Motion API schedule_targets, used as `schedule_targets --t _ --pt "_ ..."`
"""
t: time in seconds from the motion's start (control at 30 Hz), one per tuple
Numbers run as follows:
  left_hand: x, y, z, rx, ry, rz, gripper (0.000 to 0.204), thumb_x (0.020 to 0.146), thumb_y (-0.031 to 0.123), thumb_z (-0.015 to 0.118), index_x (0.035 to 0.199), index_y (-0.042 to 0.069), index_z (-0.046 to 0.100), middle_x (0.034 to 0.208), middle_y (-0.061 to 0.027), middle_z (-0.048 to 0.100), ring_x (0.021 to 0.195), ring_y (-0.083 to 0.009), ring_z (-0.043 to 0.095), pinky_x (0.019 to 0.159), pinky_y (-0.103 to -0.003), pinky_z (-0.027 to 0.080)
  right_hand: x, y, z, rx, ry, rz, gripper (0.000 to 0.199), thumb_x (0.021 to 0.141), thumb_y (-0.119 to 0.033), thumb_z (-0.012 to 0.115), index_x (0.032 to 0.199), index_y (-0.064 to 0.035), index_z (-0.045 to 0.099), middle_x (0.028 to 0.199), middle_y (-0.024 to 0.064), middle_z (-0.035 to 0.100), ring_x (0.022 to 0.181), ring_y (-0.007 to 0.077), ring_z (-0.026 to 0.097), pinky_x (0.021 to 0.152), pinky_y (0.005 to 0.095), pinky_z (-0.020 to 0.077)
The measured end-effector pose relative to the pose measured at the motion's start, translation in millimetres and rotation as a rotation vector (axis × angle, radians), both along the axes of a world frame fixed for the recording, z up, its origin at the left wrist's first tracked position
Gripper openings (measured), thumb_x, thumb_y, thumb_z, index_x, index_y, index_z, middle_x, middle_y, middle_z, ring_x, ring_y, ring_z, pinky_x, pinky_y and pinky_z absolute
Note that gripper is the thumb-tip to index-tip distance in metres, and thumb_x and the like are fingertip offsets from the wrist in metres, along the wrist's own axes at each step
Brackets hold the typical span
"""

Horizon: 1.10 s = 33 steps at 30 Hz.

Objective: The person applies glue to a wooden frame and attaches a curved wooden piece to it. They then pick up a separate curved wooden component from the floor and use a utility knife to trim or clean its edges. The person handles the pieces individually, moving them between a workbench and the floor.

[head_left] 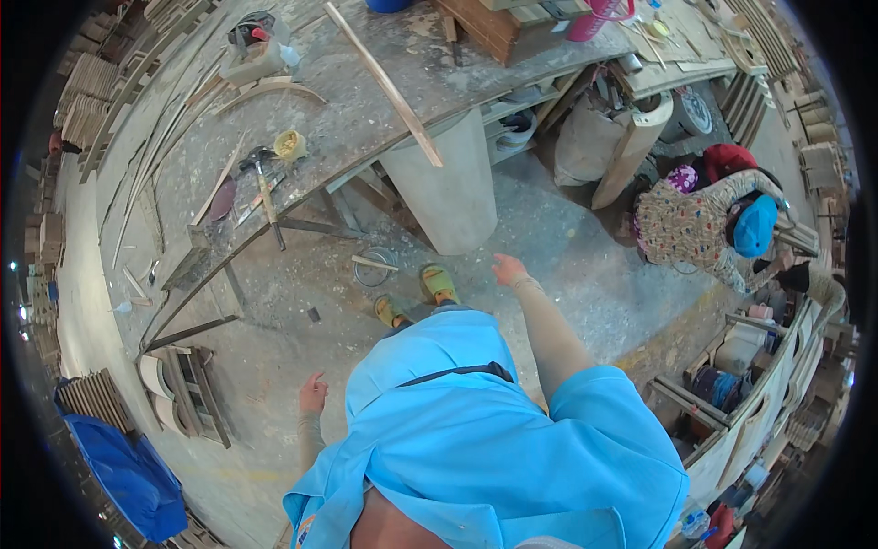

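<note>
Clock read from the wearer's body, 12 straight ahead.

Bench (pixel 338 123) spans 9 to 1 o'clock, spotted and littered. Pale panel (pixel 444 197) at 12, below the bench's front edge, broad end up, narrow end toward the floor; flat or hollow, cannot tell. Probably parked there to keep the bench top free. Curved pieces (pixel 157 380) at 9, set close against a slatted frame (pixel 203 393) on the floor; the shared stack likely stops them rolling. Wood strip (pixel 386 87) between 11 and 12, lying on the bench, near end jutting past the edge over the panel; its weight on the bench seems to hold it. Hammer (pixel 269 196) between 10 and 11, handle overhanging, which would make it easy to pick up.

Right hand (pixel 508 269) at 1, near the panel, apart from it; grip empty, fingers loosely bent. Left hand (pixel 313 392) at 9, over the floor, nearest the slatted frame; grip likewise empty, fingers slack. Both arms hang out from the body, perhaps for balance.

Panel's long axis runs 11 to 5, narrow end pointing 5. Strip nearly parallel, overhanging end also toward 5.
</note>
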State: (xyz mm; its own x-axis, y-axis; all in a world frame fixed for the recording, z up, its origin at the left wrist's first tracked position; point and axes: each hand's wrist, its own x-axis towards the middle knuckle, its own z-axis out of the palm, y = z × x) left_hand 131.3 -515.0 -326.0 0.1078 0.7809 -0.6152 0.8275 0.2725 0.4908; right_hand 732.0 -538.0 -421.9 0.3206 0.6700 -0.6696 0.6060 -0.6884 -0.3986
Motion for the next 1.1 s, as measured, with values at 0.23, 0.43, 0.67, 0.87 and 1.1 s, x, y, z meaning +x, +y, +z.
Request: schedule_targets --t 0.23,0.43,0.67,0.87,1.1 --pt "36.5 12.1 44.1 0.072 -0.036 -0.008 0.034 0.082 0.016 0.055 0.115 0.009 0.056 0.077 -0.0103 0.064 0.068 -0.018 0.063 0.064 -0.031 0.05 -3.3 77.3 6.6 0.134 -0.216 -0.008 0.058 0.077 -0.016 0.053 0.133 -0.0131 0.036 0.126 0.0115 0.05 0.115 0.0324 0.047 0.092 0.0444 0.0432" --pt "21.4 -9.9 71.1 0.032 0.008 0.105 0.036 0.082 0.008 0.051 0.118 0.01 0.055 0.077 -0.0085 0.064 0.068 -0.0152 0.061 0.064 -0.028 0.049 19.0 197.0 54.4 0.416 -0.406 0.121 0.063 0.075 -0.013 0.058 0.133 -0.0129 0.032 0.143 0.0059 0.029 0.13 0.0351 0.028 0.092 0.0507 0.0408" --pt "11.7 -71.3 97.8 -0.048 0.087 0.232 0.042 0.079 0.0 0.042 0.119 0.007 0.054 0.078 -0.0072 0.065 0.066 -0.0128 0.06 0.062 -0.025 0.049 24.6 266.9 45.7 0.38 -0.514 0.308 0.054 0.08 -0.011 0.049 0.133 -0.0106 0.034 0.146 0.0039 0.025 0.132 0.0318 0.026 0.091 0.0477 0.0416" --pt "28.8 -89.7 110.5 -0.086 0.113 0.297 0.041 0.079 0.003 0.044 0.118 0.007 0.055 0.076 -0.0064 0.065 0.067 -0.0132 0.061 0.062 -0.025 0.05 24.8 271.9 45.6 0.336 -0.589 0.402 0.048 0.081 -0.013 0.05 0.128 -0.0111 0.038 0.139 0.0039 0.034 0.124 0.0271 0.036 0.089 0.045 0.0418" --pt "41.0 -70.5 114.5 -0.023 0.086 0.247 0.039 0.08 0.004 0.046 0.119 0.007 0.055 0.078 -0.0072 0.064 0.07 -0.0128 0.06 0.063 -0.025 0.049 23.7 262.9 53.8 0.371 -0.675 0.489 0.049 0.079 -0.012 0.051 0.126 -0.01 0.038 0.134 0.0061 0.038 0.111 0.0235 0.045 0.086 0.0432 0.0407"
